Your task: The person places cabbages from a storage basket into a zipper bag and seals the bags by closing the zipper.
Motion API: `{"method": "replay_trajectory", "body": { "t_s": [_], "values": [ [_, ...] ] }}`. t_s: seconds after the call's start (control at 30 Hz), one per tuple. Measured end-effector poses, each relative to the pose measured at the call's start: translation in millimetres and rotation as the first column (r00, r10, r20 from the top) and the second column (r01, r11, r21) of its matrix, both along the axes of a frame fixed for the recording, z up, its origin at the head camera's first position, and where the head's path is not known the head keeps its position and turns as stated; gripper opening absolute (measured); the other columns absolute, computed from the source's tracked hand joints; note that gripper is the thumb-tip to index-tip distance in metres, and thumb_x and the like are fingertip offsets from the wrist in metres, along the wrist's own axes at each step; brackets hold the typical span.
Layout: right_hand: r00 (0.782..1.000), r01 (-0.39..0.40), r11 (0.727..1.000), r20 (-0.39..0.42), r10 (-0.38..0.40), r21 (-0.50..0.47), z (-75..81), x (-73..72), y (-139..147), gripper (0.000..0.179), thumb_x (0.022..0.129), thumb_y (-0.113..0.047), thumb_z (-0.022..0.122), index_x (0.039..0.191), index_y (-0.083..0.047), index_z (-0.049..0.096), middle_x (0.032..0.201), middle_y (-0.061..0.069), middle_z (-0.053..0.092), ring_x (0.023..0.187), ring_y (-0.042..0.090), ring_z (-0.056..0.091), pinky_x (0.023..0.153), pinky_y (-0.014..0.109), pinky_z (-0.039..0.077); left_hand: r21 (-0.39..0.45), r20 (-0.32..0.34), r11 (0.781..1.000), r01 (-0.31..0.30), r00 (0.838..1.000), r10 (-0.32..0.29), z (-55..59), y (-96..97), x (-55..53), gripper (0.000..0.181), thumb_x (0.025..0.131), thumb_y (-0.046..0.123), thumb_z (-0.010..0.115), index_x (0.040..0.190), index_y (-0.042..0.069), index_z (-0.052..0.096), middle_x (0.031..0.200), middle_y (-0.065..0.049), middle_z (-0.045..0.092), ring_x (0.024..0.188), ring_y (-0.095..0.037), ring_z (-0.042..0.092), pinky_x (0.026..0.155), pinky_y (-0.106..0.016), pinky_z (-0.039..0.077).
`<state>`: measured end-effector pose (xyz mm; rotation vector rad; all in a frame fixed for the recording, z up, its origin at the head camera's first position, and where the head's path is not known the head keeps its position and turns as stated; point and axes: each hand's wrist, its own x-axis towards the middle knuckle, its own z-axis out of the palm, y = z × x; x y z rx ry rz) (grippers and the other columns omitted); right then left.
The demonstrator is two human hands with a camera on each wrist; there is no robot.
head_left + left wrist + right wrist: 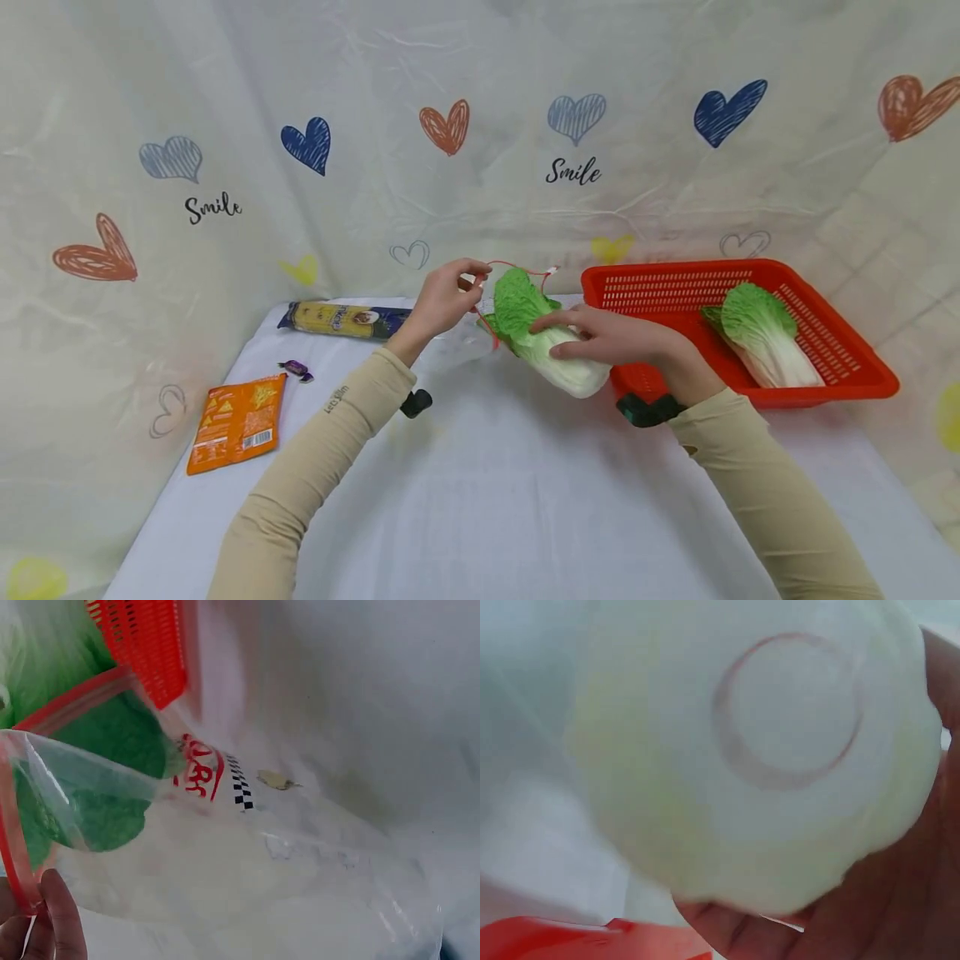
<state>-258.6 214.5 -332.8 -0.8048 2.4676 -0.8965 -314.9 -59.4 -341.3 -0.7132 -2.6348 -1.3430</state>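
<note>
Pinching the red-edged mouth of a clear bag (195,855) with the fingers of the left hand (447,296); clasping a Chinese cabbage (531,348) with curled fingers of the right hand (618,332).

Held just left of the red basket (675,292), with leafy end apparently within the bag mouth and pale base outside. In hand, by judgement: bagging the cabbage; probably called for next: keeping the mouth wide and pushing the base past the edge. Inside the basket: a second cabbage (772,342). Well left of the basket, on a white-covered table (487,492): a yellow-and-blue packet (337,319), a purple wrapped sweet (296,369), an orange packet (236,421). Behind the basket: a pale backdrop (495,58) printed with hearts and "Smile".
</note>
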Motion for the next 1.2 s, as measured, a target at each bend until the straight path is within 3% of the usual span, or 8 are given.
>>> {"method": "replay_trajectory", "body": {
  "t_s": [0.13,0.33,0.47,0.67,0.8,0.87,1.07,1.2],
  "values": [
    [0.997,-0.067,0.993,-0.033,0.071,0.1,4.2,-2.1,-7,0.037,0.095,-0.033,0.064,0.132,-0.031,0.059,0.125,0.008,0.053,0.111,0.026,0.047,0.08,0.034,0.05,-0.019,-0.048,1.0,0.025,0.999,-0.026,-0.1,-0.6,0.8,0.032,0.095,0.0,0.055,0.125,0.009,0.064,0.12,-0.008,0.063,0.086,-0.018,0.065,0.062,-0.028,0.055],
    [0.991,0.016,0.989,-0.133,0.004,0.149,6.3,-10.6,-21,0.038,0.097,-0.03,0.057,0.134,-0.021,0.059,0.123,0.014,0.057,0.106,0.029,0.05,0.078,0.037,0.05,-0.07,-0.071,0.991,0.116,0.99,-0.121,-5.6,-2.6,2.2,0.03,0.095,0.0,0.056,0.123,0.007,0.065,0.121,-0.006,0.064,0.089,-0.018,0.064,0.063,-0.027,0.055],
    [0.992,0.032,0.988,-0.126,-0.013,0.154,4.0,-15.6,-31,0.04,0.097,-0.031,0.057,0.136,-0.02,0.057,0.125,0.015,0.055,0.106,0.03,0.052,0.08,0.039,0.05,-0.108,-0.095,0.979,0.175,0.978,-0.185,-8.1,-0.6,4.0,0.032,0.094,-0.001,0.057,0.124,0.006,0.065,0.12,-0.008,0.064,0.091,-0.019,0.065,0.065,-0.026,0.054],
    [0.987,0.149,0.989,-0.056,-0.149,0.003,-10.0,-25.5,-40,0.047,0.101,-0.036,0.05,0.145,-0.021,0.047,0.142,0.016,0.044,0.107,0.033,0.053,0.082,0.041,0.048,-0.112,-0.109,0.967,0.228,0.965,-0.24,-8.3,5.1,9.2,0.032,0.091,-0.002,0.058,0.122,0.005,0.066,0.118,-0.008,0.064,0.09,-0.019,0.065,0.066,-0.025,0.054],
    [0.985,0.171,0.983,-0.023,-0.173,-0.069,-19.7,-29.8,-40,0.051,0.102,-0.033,0.049,0.151,-0.02,0.04,0.149,0.016,0.036,0.118,0.036,0.046,0.091,0.047,0.045,-0.118,-0.12,0.963,0.241,0.96,-0.254,-8.7,10.6,11.9,0.032,0.09,-0.002,0.058,0.119,0.006,0.067,0.116,-0.006,0.066,0.088,-0.017,0.065,0.069,-0.024,0.053],
    [0.982,0.18,0.979,-0.033,-0.184,-0.094,-23.8,-32.0,-41,0.053,0.102,-0.034,0.05,0.152,-0.021,0.038,0.151,0.015,0.036,0.122,0.035,0.045,0.094,0.047,0.043,-0.11,-0.121,0.968,0.227,0.963,-0.239,-8.3,12.8,13.0,0.032,0.09,-0.003,0.058,0.118,0.006,0.068,0.116,-0.006,0.066,0.087,-0.018,0.066,0.069,-0.024,0.053],
    [0.958,0.265,0.935,0.175,-0.227,-0.234,-29.8,-30.2,-38,0.08,0.09,-0.042,0.068,0.155,-0.038,0.022,0.151,0.009,0.032,0.121,0.034,0.045,0.092,0.045,0.047,-0.026,-0.092,0.998,0.054,0.994,-0.056,-4.3,16.1,11.8,0.03,0.091,0.0,0.059,0.119,0.007,0.067,0.118,-0.005,0.065,0.089,-0.019,0.066,0.065,-0.025,0.053],
    [0.94,0.338,0.905,0.137,-0.312,-0.258,-37.0,-24.2,-37,0.082,0.088,-0.042,0.071,0.155,-0.031,0.024,0.152,0.014,0.03,0.122,0.038,0.046,0.092,0.047,0.049,0.072,-0.051,0.996,-0.044,0.998,0.048,-1.4,14.1,10.1,0.03,0.093,0.003,0.058,0.12,0.011,0.068,0.116,-0.002,0.066,0.089,-0.019,0.065,0.065,-0.026,0.055]
  ]
}}
